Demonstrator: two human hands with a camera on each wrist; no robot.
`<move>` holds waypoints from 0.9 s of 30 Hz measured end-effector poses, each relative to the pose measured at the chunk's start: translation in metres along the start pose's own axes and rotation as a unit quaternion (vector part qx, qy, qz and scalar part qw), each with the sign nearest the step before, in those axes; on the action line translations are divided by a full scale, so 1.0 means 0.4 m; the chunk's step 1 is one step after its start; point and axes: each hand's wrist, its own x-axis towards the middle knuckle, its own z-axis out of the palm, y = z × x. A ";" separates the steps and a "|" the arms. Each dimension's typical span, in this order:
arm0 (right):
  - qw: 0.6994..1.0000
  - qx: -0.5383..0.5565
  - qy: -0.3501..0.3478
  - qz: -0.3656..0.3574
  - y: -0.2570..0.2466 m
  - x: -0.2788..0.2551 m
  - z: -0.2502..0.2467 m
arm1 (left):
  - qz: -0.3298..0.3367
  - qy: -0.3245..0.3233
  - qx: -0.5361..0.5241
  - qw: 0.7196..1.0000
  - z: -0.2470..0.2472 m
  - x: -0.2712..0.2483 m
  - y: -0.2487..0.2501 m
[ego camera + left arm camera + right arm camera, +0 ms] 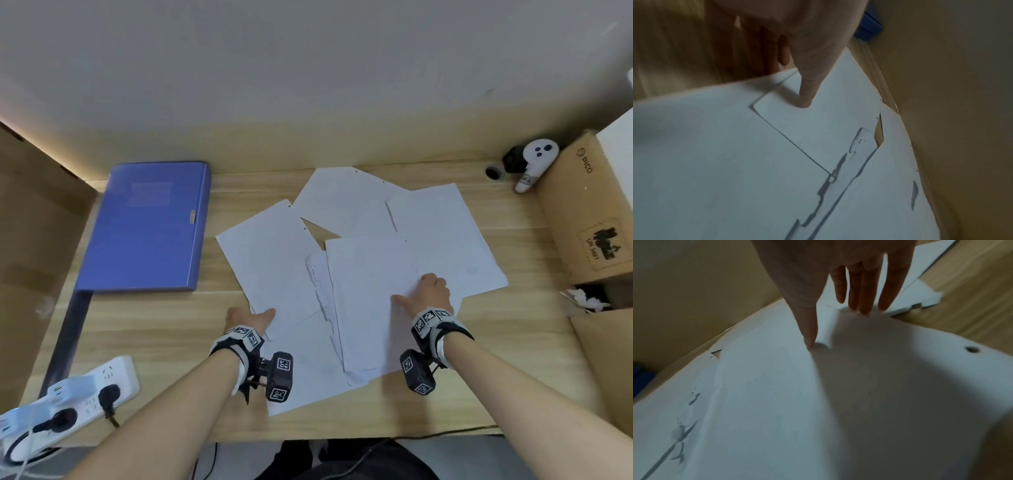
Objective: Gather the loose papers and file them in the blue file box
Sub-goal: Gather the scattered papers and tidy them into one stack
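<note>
The blue file box (147,226) lies flat and closed at the left of the wooden table (513,377). Several loose white papers (346,202) are spread over the middle, overlapping. My left hand (251,317) is at the near corner of the left sheet (270,253). In the left wrist view its thumb (805,97) presses on top of this sheet (828,116) and the fingers (783,48) go under the edge. My right hand (428,291) lies on the top middle sheet (370,291). Its straight fingers (865,293) and thumb press the paper (879,386), which buckles slightly between them.
Two white power strips (68,401) with plugs sit at the near left corner. A cardboard box (582,212) stands at the right edge, with a white controller (534,161) and a small black ring (494,172) beside it. Cardboard (34,222) walls the left side.
</note>
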 end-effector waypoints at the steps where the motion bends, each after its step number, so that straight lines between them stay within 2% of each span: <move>1: 1.000 -0.015 0.002 0.015 0.010 -0.004 0.008 | -0.006 -0.006 -0.011 1.000 0.013 -0.010 0.009; 3: 0.999 -0.026 -0.004 0.033 0.028 0.000 0.024 | -0.009 -0.011 -0.007 1.000 0.037 -0.020 0.019; 6: 0.997 -0.035 -0.059 0.044 0.041 0.026 0.035 | -0.026 -0.024 0.009 0.999 0.052 -0.006 0.021; 9: 0.992 -0.068 -0.099 0.032 0.044 0.036 0.031 | -0.015 -0.016 -0.004 1.000 0.045 -0.002 0.017; 13: 0.995 -0.015 -0.099 0.021 0.034 0.020 0.011 | 0.080 0.027 -0.055 0.995 -0.002 -0.018 0.024; 16: 0.996 -0.005 -0.092 0.019 0.016 -0.003 -0.007 | 0.170 0.070 -0.039 0.982 -0.064 -0.032 0.042; 22: 0.995 -0.009 -0.091 0.042 0.000 -0.029 -0.015 | 0.323 0.194 0.003 0.926 -0.220 -0.056 0.108; 27: 0.996 -0.004 -0.087 0.016 0.001 -0.034 -0.021 | 0.458 0.259 0.082 0.847 -0.301 -0.094 0.167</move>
